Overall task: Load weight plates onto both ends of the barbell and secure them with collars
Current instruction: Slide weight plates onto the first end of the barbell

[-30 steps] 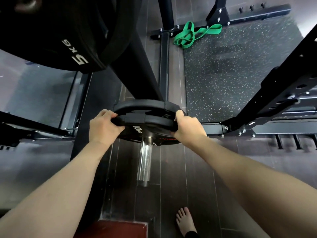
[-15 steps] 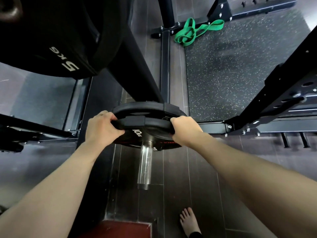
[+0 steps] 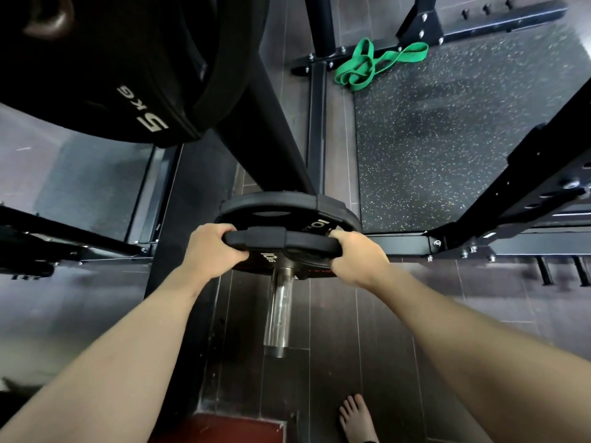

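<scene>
The near 10 kg plate [image 3: 281, 243] was gripped at opposite rim edges by the left hand [image 3: 213, 247] and right hand [image 3: 358, 259], threaded on the barbell sleeve [image 3: 278, 311], whose axis ran toward the inner 10 kg plate [image 3: 287, 204] just beyond.

- Two bare forearms fill the lower frame, with no sleeves visible anywhere along their length.
- The left hand [image 3: 215, 248] wears no glove, ring or wristband.
- The right hand [image 3: 357, 259] is likewise uncovered, with no watch or strap at the wrist.
- A bare foot [image 3: 357, 418] shows near the bottom edge, toes uncovered, a dark band at the ankle.
</scene>
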